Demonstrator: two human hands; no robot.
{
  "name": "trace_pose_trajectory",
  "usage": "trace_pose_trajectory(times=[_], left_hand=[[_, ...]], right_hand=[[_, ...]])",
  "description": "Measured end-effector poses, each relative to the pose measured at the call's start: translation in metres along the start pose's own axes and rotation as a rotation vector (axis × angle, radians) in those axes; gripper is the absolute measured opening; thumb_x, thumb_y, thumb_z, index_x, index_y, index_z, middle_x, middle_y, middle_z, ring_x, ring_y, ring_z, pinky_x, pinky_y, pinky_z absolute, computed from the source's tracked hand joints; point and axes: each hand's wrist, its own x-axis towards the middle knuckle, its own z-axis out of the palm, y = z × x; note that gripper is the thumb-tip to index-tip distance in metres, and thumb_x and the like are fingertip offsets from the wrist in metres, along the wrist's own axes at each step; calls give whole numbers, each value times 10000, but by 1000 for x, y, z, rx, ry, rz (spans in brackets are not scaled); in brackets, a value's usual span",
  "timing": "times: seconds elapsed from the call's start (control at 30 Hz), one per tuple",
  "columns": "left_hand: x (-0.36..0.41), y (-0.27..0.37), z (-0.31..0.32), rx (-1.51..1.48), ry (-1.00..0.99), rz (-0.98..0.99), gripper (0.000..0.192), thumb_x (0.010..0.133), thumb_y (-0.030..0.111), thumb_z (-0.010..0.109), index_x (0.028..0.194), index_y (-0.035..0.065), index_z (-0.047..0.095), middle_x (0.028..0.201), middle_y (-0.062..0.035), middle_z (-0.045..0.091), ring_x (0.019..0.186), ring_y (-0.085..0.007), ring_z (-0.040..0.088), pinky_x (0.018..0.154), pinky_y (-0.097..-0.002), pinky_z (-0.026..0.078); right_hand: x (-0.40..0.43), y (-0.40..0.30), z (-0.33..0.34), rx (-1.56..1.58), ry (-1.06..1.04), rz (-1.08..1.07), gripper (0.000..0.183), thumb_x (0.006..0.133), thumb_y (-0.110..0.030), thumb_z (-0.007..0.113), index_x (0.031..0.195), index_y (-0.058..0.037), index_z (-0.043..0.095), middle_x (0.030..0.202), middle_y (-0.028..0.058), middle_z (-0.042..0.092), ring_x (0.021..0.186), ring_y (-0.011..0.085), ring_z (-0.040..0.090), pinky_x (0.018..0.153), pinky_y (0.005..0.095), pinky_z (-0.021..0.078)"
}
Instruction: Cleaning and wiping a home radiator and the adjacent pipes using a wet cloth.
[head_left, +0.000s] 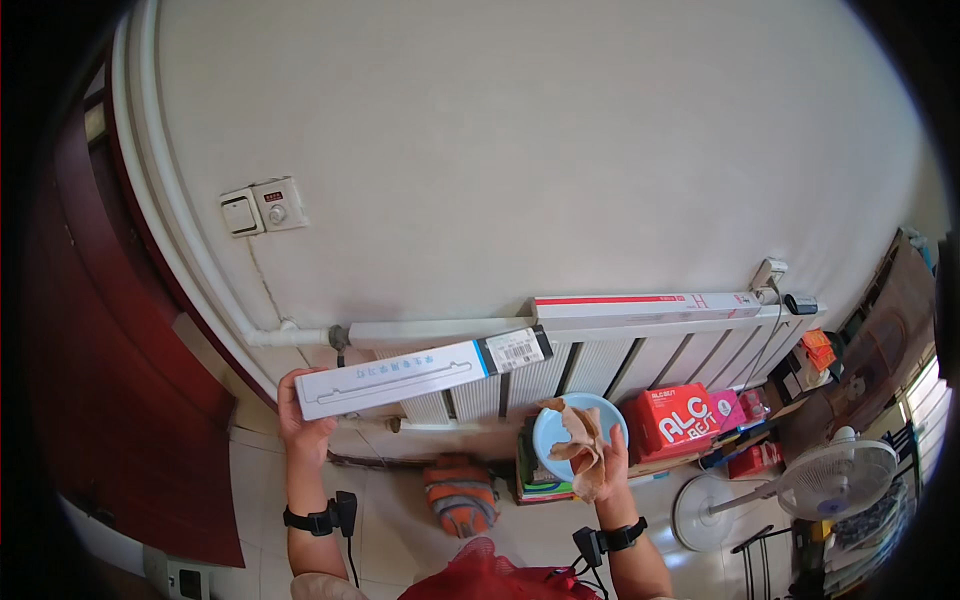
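Observation:
My left hand (306, 420) grips the left end of a long white cardboard box (405, 379). The box has a line drawing of a lamp, a blue stripe and a dark right end with a label. It is tilted, its right end higher, in front of the white radiator. A crumpled brown cloth or paper (581, 446) is in my right hand (611, 469). Behind it, a light blue plastic basin (550, 442) rests on a stack of things beside the radiator. Black straps with small devices are on both wrists.
Along the radiator top (442, 330) lies another long box (645, 309). Red cartons (671, 424) stand right of the basin. An orange and grey backpack (461, 495) sits on the floor. At right is a white electric fan (836, 476); at left, a dark red door (142, 375).

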Motion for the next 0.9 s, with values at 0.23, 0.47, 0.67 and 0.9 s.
trace_pose_trajectory(times=[0.23,0.47,0.67,0.9], left_hand=[[-38,-9,54,-29,-125,-15,737,564,72,801,1202,80,431,1230,-122,496,1103,-208,506,946,-348,427],[-70,-14,93,-91,-272,-87,729,569,61,816,1186,102,430,1292,-191,470,1208,-256,459,979,-384,421],[-92,-20,136,-210,-423,-141,726,563,60,829,1161,121,422,1246,-208,488,1156,-257,497,959,-393,437],[-109,-25,158,-219,-524,-76,667,578,27,809,1119,116,429,1205,-172,523,1122,-251,514,957,-398,445]], right_hand=[[-41,-33,-11,15,-34,-97,404,886,-163,441,1264,-22,465,1203,143,572,1084,292,563,954,400,445],[-92,-54,14,-431,-49,-814,493,935,-238,397,1385,-60,305,1356,127,436,1219,288,467,1011,418,389],[-86,-64,-15,-1580,109,-1208,537,957,-369,365,1389,-49,365,1471,205,257,1390,366,144,1111,472,61],[-97,-42,-13,-1851,184,-1138,494,952,-338,362,1395,-122,390,1490,143,256,1389,352,167,1074,574,-22]])
